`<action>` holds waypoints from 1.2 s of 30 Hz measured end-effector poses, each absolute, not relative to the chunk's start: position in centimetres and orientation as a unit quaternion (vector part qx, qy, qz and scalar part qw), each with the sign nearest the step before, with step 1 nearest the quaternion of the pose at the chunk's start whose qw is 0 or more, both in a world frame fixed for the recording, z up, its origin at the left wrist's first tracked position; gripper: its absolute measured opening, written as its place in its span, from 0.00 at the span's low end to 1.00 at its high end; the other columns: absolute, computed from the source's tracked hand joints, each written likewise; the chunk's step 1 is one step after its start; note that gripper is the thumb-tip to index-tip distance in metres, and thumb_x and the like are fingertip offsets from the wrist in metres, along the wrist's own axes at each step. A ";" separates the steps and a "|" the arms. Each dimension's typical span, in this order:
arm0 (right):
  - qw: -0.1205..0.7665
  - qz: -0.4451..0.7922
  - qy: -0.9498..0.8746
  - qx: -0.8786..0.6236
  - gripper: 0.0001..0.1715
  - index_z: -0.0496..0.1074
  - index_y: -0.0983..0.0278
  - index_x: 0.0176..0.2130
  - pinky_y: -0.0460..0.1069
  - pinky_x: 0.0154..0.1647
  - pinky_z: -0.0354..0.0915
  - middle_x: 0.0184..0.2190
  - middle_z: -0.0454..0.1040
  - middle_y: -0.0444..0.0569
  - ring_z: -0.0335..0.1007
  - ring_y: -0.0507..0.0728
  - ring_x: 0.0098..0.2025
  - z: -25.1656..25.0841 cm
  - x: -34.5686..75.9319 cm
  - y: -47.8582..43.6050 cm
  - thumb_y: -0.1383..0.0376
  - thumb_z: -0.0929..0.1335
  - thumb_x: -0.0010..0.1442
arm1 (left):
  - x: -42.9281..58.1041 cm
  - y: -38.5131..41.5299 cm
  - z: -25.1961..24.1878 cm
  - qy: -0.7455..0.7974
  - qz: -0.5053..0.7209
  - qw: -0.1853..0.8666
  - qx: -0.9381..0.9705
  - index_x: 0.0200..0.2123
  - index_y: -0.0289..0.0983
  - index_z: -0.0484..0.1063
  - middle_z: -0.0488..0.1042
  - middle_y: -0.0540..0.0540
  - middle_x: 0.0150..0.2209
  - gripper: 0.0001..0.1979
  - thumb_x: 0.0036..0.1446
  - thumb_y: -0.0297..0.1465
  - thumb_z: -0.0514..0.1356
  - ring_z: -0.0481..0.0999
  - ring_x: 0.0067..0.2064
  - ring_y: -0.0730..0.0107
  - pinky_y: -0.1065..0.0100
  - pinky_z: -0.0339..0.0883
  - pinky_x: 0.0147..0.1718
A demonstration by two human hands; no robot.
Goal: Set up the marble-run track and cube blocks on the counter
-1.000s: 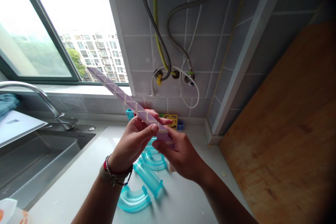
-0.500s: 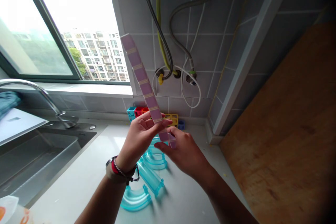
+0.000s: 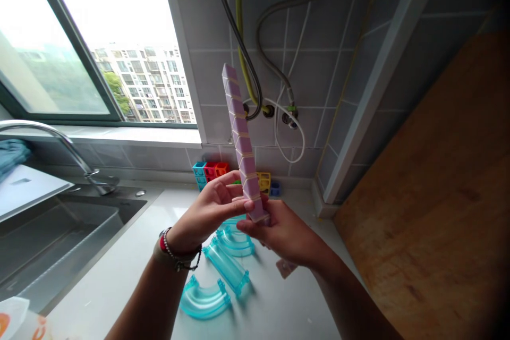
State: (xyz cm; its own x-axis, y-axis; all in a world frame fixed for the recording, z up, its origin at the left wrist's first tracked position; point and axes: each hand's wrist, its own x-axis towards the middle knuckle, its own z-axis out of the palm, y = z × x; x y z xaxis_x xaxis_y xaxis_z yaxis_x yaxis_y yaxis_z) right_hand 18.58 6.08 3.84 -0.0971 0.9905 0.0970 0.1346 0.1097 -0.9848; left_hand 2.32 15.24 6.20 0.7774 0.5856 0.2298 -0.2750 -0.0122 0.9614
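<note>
A long purple segmented twist-stick toy (image 3: 241, 138) stands nearly upright in front of me, its top reaching the hoses on the wall. My left hand (image 3: 213, 211) pinches its lower part with thumb and fingers, a beaded bracelet on the wrist. My right hand (image 3: 281, 231) grips the very bottom end from below. Both hands hover above the white counter (image 3: 119, 271). Under them lie translucent blue curved track pieces (image 3: 223, 271).
A row of coloured cube blocks (image 3: 215, 171) sits against the tiled wall. A steel sink (image 3: 51, 244) with a tap (image 3: 59, 146) is at the left under the window. A wooden board (image 3: 434, 196) leans at the right. Hoses (image 3: 255, 64) hang from the wall.
The purple stick has swung from leaning far left toward the window to almost vertical. Both hands kept their hold on its lower end and shifted slightly right.
</note>
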 end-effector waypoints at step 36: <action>0.498 0.205 -0.656 -0.528 0.13 0.74 0.62 0.43 0.49 0.39 0.61 0.39 0.78 0.49 0.72 0.58 0.39 4.3 17.8 5.9 0.55 0.72 0.68 | 3.6 14.7 5.7 0.168 0.467 0.679 0.542 0.47 0.36 0.77 0.85 0.42 0.40 0.17 0.66 0.44 0.66 0.85 0.44 0.61 0.68 0.77 0.41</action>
